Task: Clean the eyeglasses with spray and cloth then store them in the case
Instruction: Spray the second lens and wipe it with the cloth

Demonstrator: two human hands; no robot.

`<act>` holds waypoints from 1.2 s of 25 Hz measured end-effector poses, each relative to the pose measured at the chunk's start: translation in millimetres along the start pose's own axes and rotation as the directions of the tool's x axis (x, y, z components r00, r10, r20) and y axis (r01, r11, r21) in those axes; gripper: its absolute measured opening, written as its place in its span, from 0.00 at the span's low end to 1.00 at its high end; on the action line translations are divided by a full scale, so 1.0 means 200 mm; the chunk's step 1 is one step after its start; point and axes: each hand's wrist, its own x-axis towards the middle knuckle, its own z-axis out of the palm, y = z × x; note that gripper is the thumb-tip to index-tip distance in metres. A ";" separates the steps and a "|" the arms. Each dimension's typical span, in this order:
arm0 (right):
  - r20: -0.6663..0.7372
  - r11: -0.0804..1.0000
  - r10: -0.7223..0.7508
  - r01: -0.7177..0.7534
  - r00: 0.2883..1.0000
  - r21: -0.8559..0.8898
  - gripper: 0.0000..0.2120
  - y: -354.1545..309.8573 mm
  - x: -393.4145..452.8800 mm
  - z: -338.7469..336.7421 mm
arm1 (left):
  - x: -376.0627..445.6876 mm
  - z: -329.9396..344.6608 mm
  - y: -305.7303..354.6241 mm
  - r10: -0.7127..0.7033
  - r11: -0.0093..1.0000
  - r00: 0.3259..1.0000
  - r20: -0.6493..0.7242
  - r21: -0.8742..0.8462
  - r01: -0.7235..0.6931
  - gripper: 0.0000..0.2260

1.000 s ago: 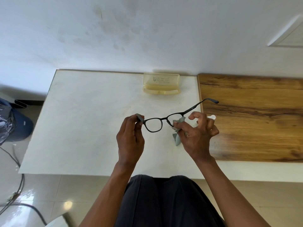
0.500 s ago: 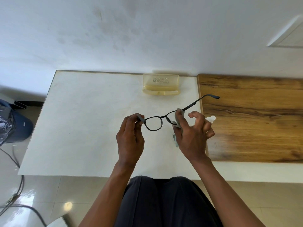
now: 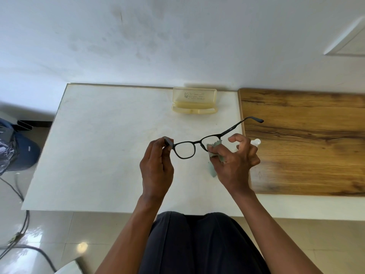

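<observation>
Black-framed eyeglasses (image 3: 194, 144) are held above the white table, one temple stretched out to the upper right. My left hand (image 3: 157, 167) pinches the frame's left end. My right hand (image 3: 235, 161) presses a small grey-green cloth (image 3: 214, 148) around the right lens, so most of that lens is hidden. A translucent yellow case (image 3: 194, 100) stands open at the table's back edge against the wall. Behind my right fingers only the white tip of the spray bottle (image 3: 256, 142) shows.
The white table (image 3: 102, 147) meets a wooden board (image 3: 308, 147) on its right. A wall runs right behind both. Dark bags (image 3: 21, 149) and cables (image 3: 19, 230) lie on the floor at the left. My dark-clothed lap (image 3: 197, 244) is at the table's near edge.
My right thumb and the cloth slid down the right lens from its top edge to its lower part. The cloth's corner now sticks up. My left hand stays put.
</observation>
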 end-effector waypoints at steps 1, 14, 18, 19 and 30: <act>-0.018 0.999 0.015 -0.016 1.000 -0.029 0.05 0.00 0.00 0.00 | 0.00 0.00 0.00 0.001 1.000 1.000 0.001 -0.006 -0.001 0.13; 0.105 0.997 -0.003 0.012 0.994 -0.081 0.22 0.00 0.02 0.01 | 0.02 0.00 0.02 -0.014 1.000 1.000 0.010 -0.013 0.014 0.10; 0.127 0.996 -0.068 0.075 0.990 -0.052 0.18 0.00 0.01 0.01 | 0.03 0.00 0.02 -0.016 1.000 1.000 0.019 0.004 0.016 0.06; 0.125 0.996 -0.076 0.081 0.989 -0.036 0.17 0.01 0.01 0.01 | 0.03 -0.01 0.02 -0.021 1.000 1.000 0.020 0.008 0.021 0.06; -0.161 0.898 -0.361 0.296 0.919 -0.326 0.08 0.11 0.00 0.02 | 0.03 -0.03 0.01 -0.015 1.000 0.999 0.042 0.020 0.014 0.07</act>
